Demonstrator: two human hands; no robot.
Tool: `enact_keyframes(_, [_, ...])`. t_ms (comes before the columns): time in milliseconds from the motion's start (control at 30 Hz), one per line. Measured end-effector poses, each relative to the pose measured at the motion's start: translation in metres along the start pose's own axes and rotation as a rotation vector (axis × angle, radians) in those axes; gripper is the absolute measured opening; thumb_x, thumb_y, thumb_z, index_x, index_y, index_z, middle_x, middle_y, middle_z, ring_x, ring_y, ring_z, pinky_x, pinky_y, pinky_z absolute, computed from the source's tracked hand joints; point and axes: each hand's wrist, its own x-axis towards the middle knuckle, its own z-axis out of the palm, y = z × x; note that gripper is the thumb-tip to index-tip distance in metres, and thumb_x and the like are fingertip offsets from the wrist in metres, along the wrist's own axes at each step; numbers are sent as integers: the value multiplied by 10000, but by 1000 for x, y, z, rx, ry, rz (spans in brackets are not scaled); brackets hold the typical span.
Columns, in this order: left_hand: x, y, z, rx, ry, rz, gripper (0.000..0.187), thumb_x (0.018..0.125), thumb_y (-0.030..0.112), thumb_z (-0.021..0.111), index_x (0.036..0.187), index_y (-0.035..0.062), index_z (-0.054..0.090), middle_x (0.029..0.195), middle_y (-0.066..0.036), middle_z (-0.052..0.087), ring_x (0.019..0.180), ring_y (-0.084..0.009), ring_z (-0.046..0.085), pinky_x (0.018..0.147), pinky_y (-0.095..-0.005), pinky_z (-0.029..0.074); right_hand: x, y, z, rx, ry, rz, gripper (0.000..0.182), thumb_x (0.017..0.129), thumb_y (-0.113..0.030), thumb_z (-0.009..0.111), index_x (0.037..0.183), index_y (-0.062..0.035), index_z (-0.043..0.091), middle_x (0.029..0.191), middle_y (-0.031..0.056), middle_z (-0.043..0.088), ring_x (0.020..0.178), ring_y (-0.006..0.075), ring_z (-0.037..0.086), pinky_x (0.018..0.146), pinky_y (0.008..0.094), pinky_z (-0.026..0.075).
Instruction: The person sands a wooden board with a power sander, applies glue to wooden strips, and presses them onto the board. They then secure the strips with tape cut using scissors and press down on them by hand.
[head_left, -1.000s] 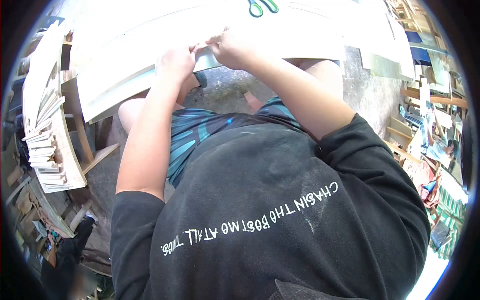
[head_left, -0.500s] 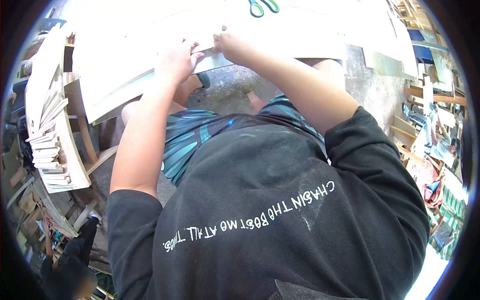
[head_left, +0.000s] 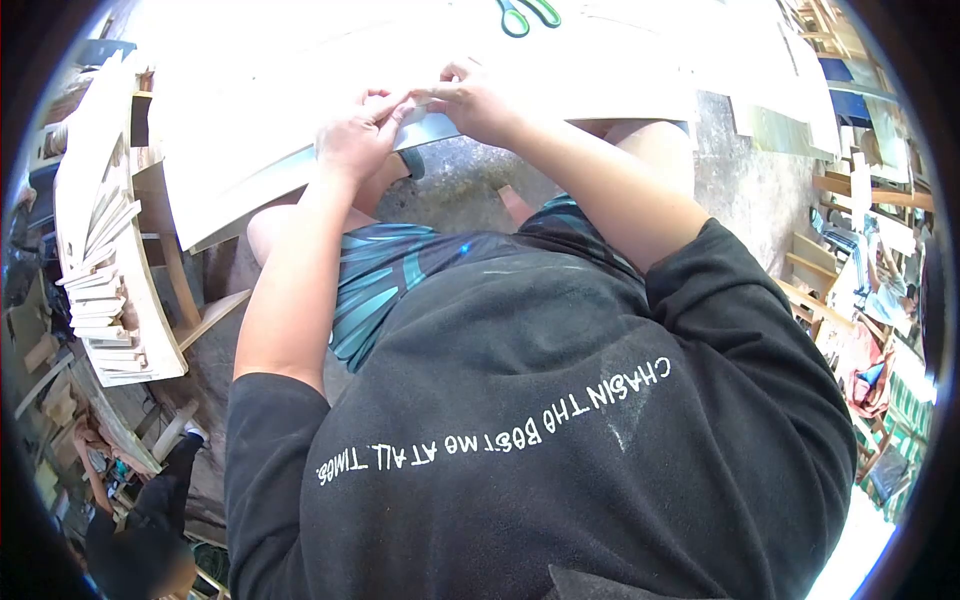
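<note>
My left hand point(head_left: 355, 138) and my right hand point(head_left: 482, 105) meet over the near edge of a white, overexposed work surface point(head_left: 260, 110). Thumb and fingers of the left are pinched together. Those of the right are bent and pressed close to the left fingertips. Glare hides whatever small thing lies between them. Beneath the hands, a pale bluish strip point(head_left: 432, 128) runs along the surface's front edge. Beyond them on the surface lie scissors with green and black handles point(head_left: 514, 22), their blades lost in the glare.
Thin wooden pieces point(head_left: 98, 300) are stacked on a curved board at the left. My legs are under the surface's edge, above a grey concrete floor point(head_left: 455, 165). Another person point(head_left: 150, 520) is at the lower left. Wood and clutter point(head_left: 870, 300) fill the right side.
My right hand has come down and toward the left one, and their fingertips now meet. The fingers of my left hand have drawn closer together. The scissors stay in place.
</note>
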Motion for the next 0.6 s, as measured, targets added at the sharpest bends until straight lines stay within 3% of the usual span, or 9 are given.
enact_keyframes(100, [-1, -3, 5, -25, 83, 9, 185, 906, 349, 791, 1029, 222, 845, 1076, -32, 793, 915, -239, 760, 816, -354, 610, -1, 7, 0, 20, 106, -140, 230, 916, -105, 728, 1092, -215, 829, 1091, 76, 695, 1032, 304, 645, 878, 410, 567])
enact_keyframes(200, [2, -17, 8, 41, 176, 268, 178, 877, 291, 822, 1009, 175, 843, 1038, -35, 800, 915, -237, 760, 810, -347, 612, -2, 11, 6, 82, 150, -149, 183, 902, -111, 746, 1054, -170, 828, 1068, 55, 711, 1033, 285, 657, 885, 390, 566])
enact_keyframes(300, [1, -21, 5, -7, 160, 316, 193, 871, 270, 828, 1002, 129, 835, 1050, -46, 800, 914, -233, 759, 823, -350, 610, 0, 18, 3, 148, 144, -207, 131, 891, -124, 765, 1006, -127, 826, 1048, 63, 716, 1021, 274, 666, 886, 379, 566])
enact_keyframes(500, [7, -16, 1, 123, 182, 410, 249, 855, 350, 838, 973, 131, 824, 975, -44, 784, 847, -239, 744, 769, -371, 603, 2, 16, 5, 176, 177, -153, 151, 879, -202, 811, 969, -81, 811, 1041, 91, 714, 1002, 290, 679, 873, 391, 570])
enact_keyframes(600, [7, -18, 10, 164, 231, 345, 268, 867, 402, 820, 978, 159, 813, 924, -35, 762, 823, -244, 739, 730, -384, 598, 1, 11, -3, 116, 165, -153, 199, 885, -227, 811, 1010, -73, 798, 1044, 103, 710, 994, 300, 684, 863, 399, 573])
